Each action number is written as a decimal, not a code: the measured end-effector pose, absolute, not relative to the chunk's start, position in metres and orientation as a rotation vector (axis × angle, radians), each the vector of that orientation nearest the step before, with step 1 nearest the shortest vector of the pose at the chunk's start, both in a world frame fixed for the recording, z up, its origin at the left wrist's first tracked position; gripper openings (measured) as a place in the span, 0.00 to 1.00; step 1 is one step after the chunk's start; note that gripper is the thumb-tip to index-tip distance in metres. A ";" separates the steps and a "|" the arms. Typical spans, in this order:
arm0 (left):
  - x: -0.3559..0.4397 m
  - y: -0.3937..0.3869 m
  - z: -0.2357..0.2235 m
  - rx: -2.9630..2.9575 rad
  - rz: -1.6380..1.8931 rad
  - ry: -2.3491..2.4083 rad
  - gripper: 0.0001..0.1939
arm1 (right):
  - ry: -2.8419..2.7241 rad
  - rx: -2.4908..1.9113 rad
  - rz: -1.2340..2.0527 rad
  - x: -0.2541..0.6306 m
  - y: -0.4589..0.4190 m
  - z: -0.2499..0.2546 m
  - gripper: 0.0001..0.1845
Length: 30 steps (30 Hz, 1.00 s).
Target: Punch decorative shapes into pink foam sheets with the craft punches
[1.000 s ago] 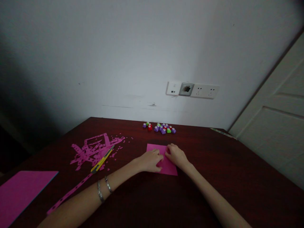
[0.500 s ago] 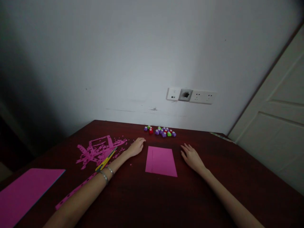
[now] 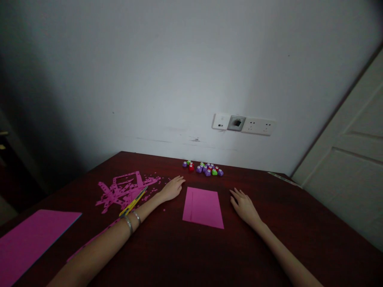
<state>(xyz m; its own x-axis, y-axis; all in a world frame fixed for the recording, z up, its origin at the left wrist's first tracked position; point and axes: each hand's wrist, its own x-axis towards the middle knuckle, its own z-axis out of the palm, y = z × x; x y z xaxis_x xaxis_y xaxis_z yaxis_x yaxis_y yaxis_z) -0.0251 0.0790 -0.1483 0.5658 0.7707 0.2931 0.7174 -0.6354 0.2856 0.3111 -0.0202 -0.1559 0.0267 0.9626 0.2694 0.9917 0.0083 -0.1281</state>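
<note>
A pink sheet of paper [image 3: 203,207] lies flat on the dark red table, with a crease line running down near its left side. To its left my left hand [image 3: 172,189] rests on the tabletop, fingers stretched out and holding nothing. My right hand [image 3: 244,205] lies on the other side of the sheet, palm down with fingers spread, also holding nothing. Both hands are apart from the paper. Near my left forearm is a yellow utility knife [image 3: 133,201], beside a heap of cut pink paper scraps [image 3: 119,193].
Several small purple, red and green toy-like pieces with eyes [image 3: 206,169] stand near the wall. A large pink sheet [image 3: 38,239] lies at the left edge. My left forearm partly covers a punched pink strip [image 3: 92,240]. Wall sockets [image 3: 259,126] are above the table's back edge.
Both hands were on the pink sheet one second ago; they let go and moved apart to either side of it. Over the last half second the hands have stayed nearly still.
</note>
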 end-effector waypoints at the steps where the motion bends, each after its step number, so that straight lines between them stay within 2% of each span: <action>1: -0.025 0.079 -0.148 2.656 0.599 1.272 0.22 | -2.007 -2.026 -0.148 0.311 -0.020 -0.156 0.25; 30: -0.024 0.075 -0.142 2.634 0.572 1.280 0.22 | -2.005 -2.006 -0.150 0.312 -0.020 -0.157 0.25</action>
<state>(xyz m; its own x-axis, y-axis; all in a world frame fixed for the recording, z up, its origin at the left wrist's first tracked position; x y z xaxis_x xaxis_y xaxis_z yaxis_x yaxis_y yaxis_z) -0.0237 0.0747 -0.1418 0.5610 0.7829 0.2690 0.7227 -0.6217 0.3019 0.3124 -0.0196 -0.1565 0.0199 0.9590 0.2826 0.9904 0.0197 -0.1367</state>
